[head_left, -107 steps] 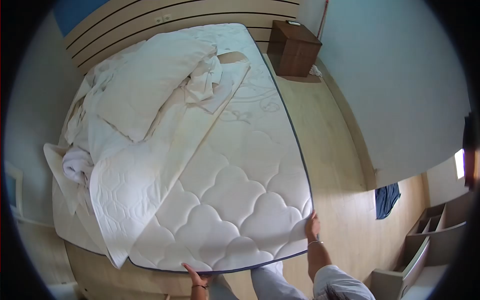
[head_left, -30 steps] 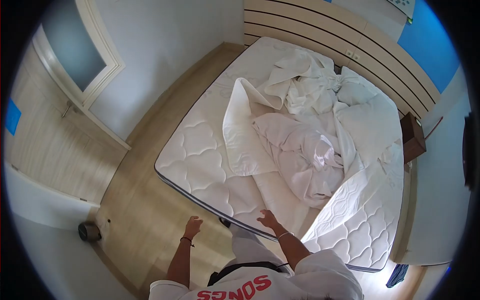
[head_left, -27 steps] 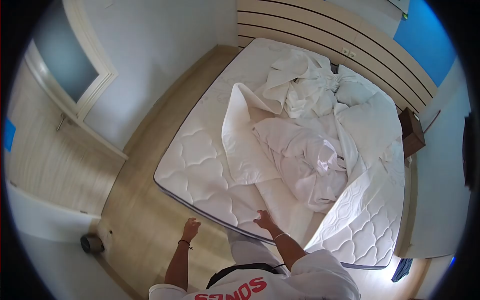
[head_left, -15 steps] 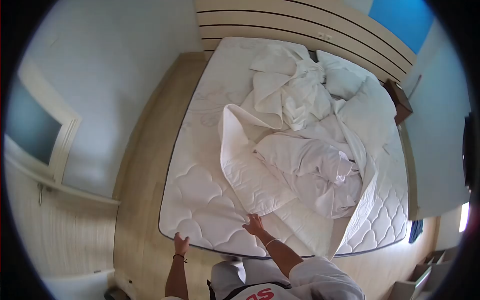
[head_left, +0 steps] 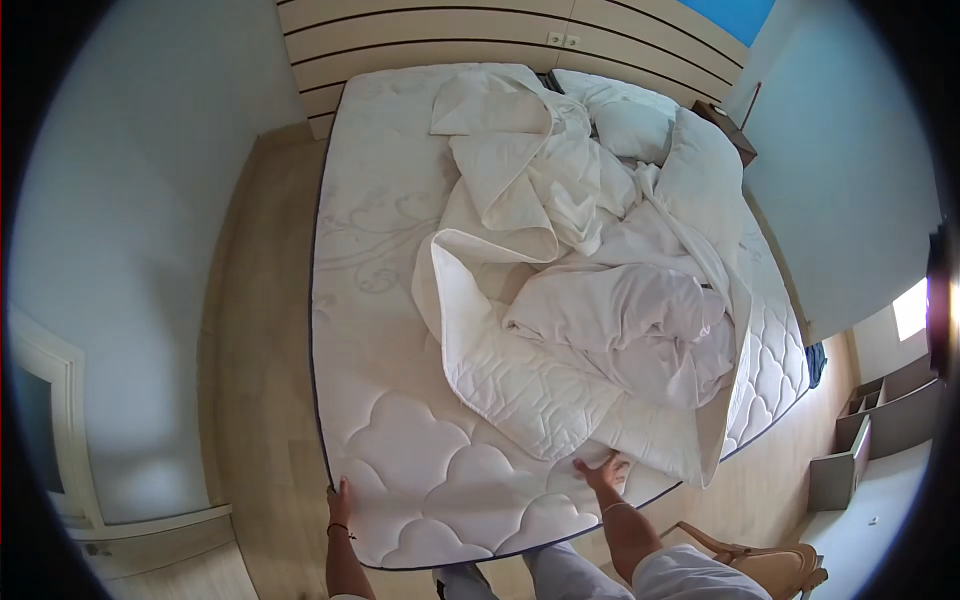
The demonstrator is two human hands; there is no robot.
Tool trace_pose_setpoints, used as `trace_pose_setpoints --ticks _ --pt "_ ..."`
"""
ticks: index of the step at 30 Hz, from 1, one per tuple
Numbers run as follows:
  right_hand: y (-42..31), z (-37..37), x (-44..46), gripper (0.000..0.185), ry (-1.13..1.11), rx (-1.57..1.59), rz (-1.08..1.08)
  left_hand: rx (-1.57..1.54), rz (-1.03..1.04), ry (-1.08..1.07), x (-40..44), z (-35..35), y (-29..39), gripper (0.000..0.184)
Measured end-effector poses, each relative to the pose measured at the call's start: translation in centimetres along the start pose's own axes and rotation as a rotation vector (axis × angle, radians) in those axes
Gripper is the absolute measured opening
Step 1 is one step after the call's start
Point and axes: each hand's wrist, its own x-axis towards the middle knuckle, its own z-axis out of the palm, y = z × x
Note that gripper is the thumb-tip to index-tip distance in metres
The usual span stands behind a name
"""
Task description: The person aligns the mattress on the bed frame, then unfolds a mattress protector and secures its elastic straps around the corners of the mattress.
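My left hand (head_left: 340,505) rests at the left side edge of a white quilted mattress (head_left: 400,440), close to its front corner. Its thumb points up, and the other fingers are partly hidden against the side. Over the front part of the mattress, my right hand (head_left: 606,472) has its fingers spread and holds nothing. It is just below the lower edge of a folded quilted mattress pad (head_left: 530,410); whether they touch is unclear. A crumpled white sheet (head_left: 630,310) lies on the pad, with more bunched white bedding (head_left: 550,170) behind it.
White pillows (head_left: 635,130) lie at the far right against the striped headboard (head_left: 420,30). A brown nightstand (head_left: 725,130) stands beside them. A wooden chair (head_left: 770,565) is close by my right arm, with a shelf unit (head_left: 875,410) farther right. A wall borders the floor strip (head_left: 260,300) at left.
The view has shifted, bringing the chair into sight. My left hand has moved from the front edge around to the left side. My right hand has gone rightward along the pad's edge.
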Motion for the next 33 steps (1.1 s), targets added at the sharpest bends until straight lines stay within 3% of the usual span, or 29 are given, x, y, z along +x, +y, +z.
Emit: trace_pose_setpoints --ticks 2,3,4,6,10,12,14,16,19,20,22,23,26,28,31,33 --pt "0.4 -1.0 1.2 0.133 -0.023 -0.022 0.009 -0.144 -0.052 0.058 0.9 0.8 -0.5 0.083" --pt "0.2 -1.7 1.5 0.132 -0.052 -0.032 0.016 0.064 0.154 0.083 0.5 0.4 -0.4 0.079" --pt "-0.2 -1.6 2.1 0.132 -0.05 -0.034 0.016 0.061 0.153 0.081 0.2 0.3 0.0 0.079" --pt "-0.4 -0.7 3.2 0.129 -0.028 -0.24 0.096 0.018 -0.139 0.184 -0.6 0.9 1.3 0.076" --pt "0.3 -0.2 4.8 0.117 -0.063 -0.218 0.022 0.009 -0.146 0.256 -1.1 1.5 1.7 0.074" --pt "-0.2 -0.3 4.6 0.113 -0.076 -0.252 0.028 0.021 -0.036 0.254 -0.8 1.6 1.2 0.074" --pt "-0.4 -0.2 5.7 0.109 -0.087 -0.278 0.024 -0.123 -0.083 0.215 -0.9 1.7 1.8 0.074" --pt "0.3 0.3 6.8 0.105 -0.181 -0.279 0.077 0.018 -0.108 0.282 -3.6 0.9 4.5 0.073" --pt "1.4 0.8 7.4 0.102 -0.095 -0.273 0.033 -0.116 -0.185 0.223 -2.2 1.1 2.6 0.072" --pt "1.0 1.2 7.6 0.102 -0.094 -0.266 0.019 -0.127 -0.18 0.233 -1.5 0.9 2.4 0.072" --pt "1.2 1.1 7.7 0.103 -0.081 -0.271 0.086 0.178 -0.11 0.278 -1.9 2.1 1.8 0.068" --pt "0.0 0.3 7.4 0.11 -0.209 -0.37 0.106 0.251 -0.111 0.304 -2.2 2.8 1.9 0.062" --pt "-0.4 -0.6 5.8 0.117 -0.141 -0.324 0.148 0.243 -0.143 0.28 -3.4 2.6 3.4 0.055" --pt "-0.6 -1.4 3.6 0.11 -0.108 -0.321 0.093 0.177 -0.194 0.152 -4.5 1.7 4.6 0.053" --pt "-0.3 1.0 2.1 0.086 0.072 -0.25 -0.068 0.186 -0.113 0.163 -6.6 0.7 5.2 0.057" --pt "-3.4 2.5 -2.0 0.085 -0.055 -0.267 -0.148 0.129 -0.041 0.134 -7.2 0.0 5.1 0.061"
